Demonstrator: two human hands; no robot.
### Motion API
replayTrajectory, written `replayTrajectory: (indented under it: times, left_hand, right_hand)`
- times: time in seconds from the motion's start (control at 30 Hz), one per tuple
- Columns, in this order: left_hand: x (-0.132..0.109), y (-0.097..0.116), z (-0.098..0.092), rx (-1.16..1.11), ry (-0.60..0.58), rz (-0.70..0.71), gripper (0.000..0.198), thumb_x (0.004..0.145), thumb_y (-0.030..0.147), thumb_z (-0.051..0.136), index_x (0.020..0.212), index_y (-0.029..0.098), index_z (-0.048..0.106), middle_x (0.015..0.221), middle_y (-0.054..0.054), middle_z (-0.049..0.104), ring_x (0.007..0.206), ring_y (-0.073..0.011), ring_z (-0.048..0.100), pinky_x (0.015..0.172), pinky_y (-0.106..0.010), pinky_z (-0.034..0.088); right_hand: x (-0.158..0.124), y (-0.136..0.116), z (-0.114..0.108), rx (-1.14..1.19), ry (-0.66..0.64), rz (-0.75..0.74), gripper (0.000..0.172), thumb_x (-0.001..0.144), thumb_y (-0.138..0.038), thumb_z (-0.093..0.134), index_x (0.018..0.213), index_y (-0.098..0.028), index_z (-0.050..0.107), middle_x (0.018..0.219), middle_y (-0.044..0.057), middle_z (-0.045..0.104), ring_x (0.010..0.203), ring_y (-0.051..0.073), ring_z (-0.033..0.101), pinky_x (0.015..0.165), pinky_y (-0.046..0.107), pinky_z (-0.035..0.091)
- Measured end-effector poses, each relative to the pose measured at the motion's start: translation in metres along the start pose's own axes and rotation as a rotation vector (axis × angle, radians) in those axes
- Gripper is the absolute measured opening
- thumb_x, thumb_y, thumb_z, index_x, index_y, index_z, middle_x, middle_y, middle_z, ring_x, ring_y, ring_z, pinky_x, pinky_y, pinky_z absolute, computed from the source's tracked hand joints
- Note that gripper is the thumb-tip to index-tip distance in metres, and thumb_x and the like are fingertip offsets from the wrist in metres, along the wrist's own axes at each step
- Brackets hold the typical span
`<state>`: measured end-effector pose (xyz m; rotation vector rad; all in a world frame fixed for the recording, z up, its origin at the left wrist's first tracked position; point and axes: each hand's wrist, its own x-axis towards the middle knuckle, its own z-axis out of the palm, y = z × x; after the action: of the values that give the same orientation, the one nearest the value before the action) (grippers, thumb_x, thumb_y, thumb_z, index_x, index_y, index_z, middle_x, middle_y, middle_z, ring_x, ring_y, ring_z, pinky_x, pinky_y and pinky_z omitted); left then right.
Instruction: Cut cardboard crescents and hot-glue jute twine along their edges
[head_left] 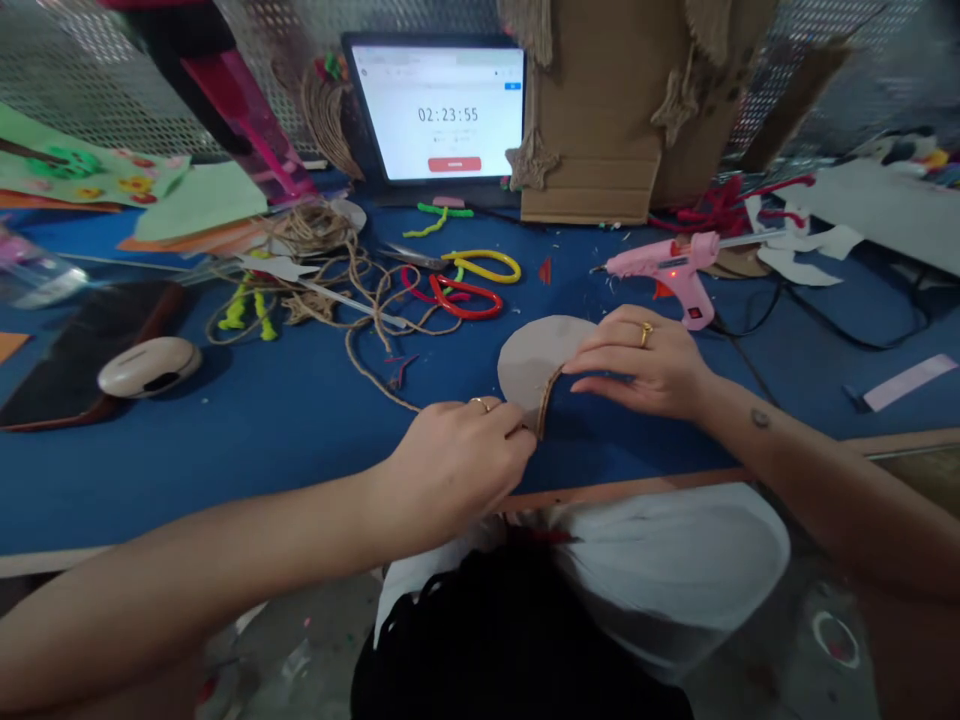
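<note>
A round grey cardboard disc (534, 352) lies on the blue table near its front edge. Brown twine (550, 402) runs along the disc's lower right part, between my two hands. My left hand (465, 455) is closed at the disc's lower edge, its fingertips pinching the twine. From under that hand the twine trails back up to a loose tangle at the left. My right hand (641, 362) has its fingers pressed together on the disc's right side, the tips at the upper end of the twine strip.
A pink glue gun (671, 268) stands behind my right hand. Scissors with red and yellow handles (469, 298) lie behind the disc. Further left are a twine tangle (319, 235), a beige oval case (150, 367) and a dark phone (71, 350). A tablet (442, 115) stands at the back.
</note>
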<state>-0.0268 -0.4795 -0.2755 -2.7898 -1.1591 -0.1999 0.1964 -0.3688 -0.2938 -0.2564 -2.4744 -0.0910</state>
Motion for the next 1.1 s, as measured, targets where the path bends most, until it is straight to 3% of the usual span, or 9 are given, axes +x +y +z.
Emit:
replayTrajectory:
  times: [0.1, 0.17, 0.3, 0.43, 0.57, 0.73, 0.93, 1.1]
  left_hand:
    - [0.004, -0.001, -0.004, -0.037, -0.050, -0.065, 0.013, 0.082, 0.019, 0.053, 0.072, 0.017, 0.061, 0.072, 0.000, 0.061, 0.064, -0.0157, 0.059, 0.050, -0.025, 0.040]
    - [0.006, -0.005, -0.008, -0.104, -0.015, -0.095, 0.013, 0.082, 0.019, 0.053, 0.073, 0.017, 0.062, 0.074, 0.000, 0.062, 0.066, -0.0159, 0.060, 0.052, -0.025, 0.042]
    - [0.008, -0.019, -0.020, -0.345, 0.197, -0.144, 0.008, 0.076, 0.016, 0.056, 0.071, 0.017, 0.063, 0.072, 0.001, 0.063, 0.065, -0.0113, 0.059, 0.058, -0.021, 0.044]
    - [0.008, -0.032, -0.035, -0.519, 0.395, -0.156, 0.005, 0.073, 0.015, 0.060, 0.070, 0.015, 0.063, 0.068, 0.001, 0.062, 0.061, -0.0082, 0.057, 0.060, -0.018, 0.045]
    - [0.005, -0.044, -0.047, -0.674, 0.539, -0.238, 0.005, 0.074, 0.017, 0.062, 0.072, 0.014, 0.064, 0.069, 0.000, 0.062, 0.061, -0.0072, 0.057, 0.059, -0.017, 0.047]
    - [0.003, -0.057, -0.053, -0.886, 0.595, -0.358, 0.011, 0.073, 0.023, 0.065, 0.071, 0.013, 0.063, 0.066, 0.000, 0.062, 0.055, -0.0061, 0.054, 0.051, -0.016, 0.044]
    - [0.002, -0.077, -0.051, -1.037, 0.714, -0.438, 0.018, 0.073, 0.030, 0.067, 0.075, 0.013, 0.063, 0.063, 0.000, 0.060, 0.054, -0.0064, 0.053, 0.050, -0.017, 0.042]
    - [-0.002, -0.097, -0.048, -0.963, 0.605, -0.473, 0.014, 0.077, 0.027, 0.063, 0.075, 0.013, 0.062, 0.060, 0.001, 0.058, 0.052, -0.0063, 0.051, 0.049, -0.018, 0.039]
  right_hand:
    - [-0.001, -0.003, -0.005, -0.005, -0.040, 0.032, 0.019, 0.080, -0.031, 0.066, 0.096, -0.020, 0.065, 0.089, 0.003, 0.069, 0.083, 0.016, 0.058, 0.078, 0.031, 0.048]
    - [0.000, -0.011, -0.006, -0.020, -0.102, 0.037, 0.025, 0.081, -0.036, 0.064, 0.100, -0.019, 0.064, 0.094, 0.005, 0.069, 0.088, 0.018, 0.058, 0.081, 0.032, 0.047]
    - [0.005, -0.027, -0.001, -0.147, -0.163, 0.123, 0.034, 0.082, -0.040, 0.061, 0.108, -0.018, 0.061, 0.101, 0.006, 0.067, 0.093, 0.020, 0.057, 0.080, 0.033, 0.047]
    - [0.020, -0.034, 0.001, -0.321, -0.022, 0.137, 0.016, 0.088, -0.026, 0.053, 0.097, -0.019, 0.064, 0.089, 0.002, 0.069, 0.081, 0.016, 0.057, 0.072, 0.028, 0.045]
    - [0.044, -0.036, -0.002, -0.331, 0.042, 0.091, 0.015, 0.087, -0.027, 0.053, 0.091, -0.019, 0.065, 0.088, 0.001, 0.070, 0.079, 0.017, 0.056, 0.069, 0.028, 0.042]
    - [0.070, -0.038, 0.005, 0.002, 0.034, 0.350, 0.017, 0.083, -0.030, 0.054, 0.086, -0.019, 0.067, 0.084, 0.005, 0.069, 0.081, 0.019, 0.057, 0.069, 0.030, 0.039]
    - [0.092, -0.044, 0.013, 0.348, 0.053, 0.519, 0.019, 0.081, -0.032, 0.053, 0.081, -0.016, 0.064, 0.068, 0.001, 0.061, 0.058, 0.011, 0.052, 0.056, 0.024, 0.038]
    - [0.101, -0.044, 0.021, 0.629, -0.040, 0.654, 0.024, 0.078, -0.039, 0.053, 0.070, -0.016, 0.056, 0.056, -0.003, 0.048, 0.047, 0.008, 0.044, 0.046, 0.021, 0.034]
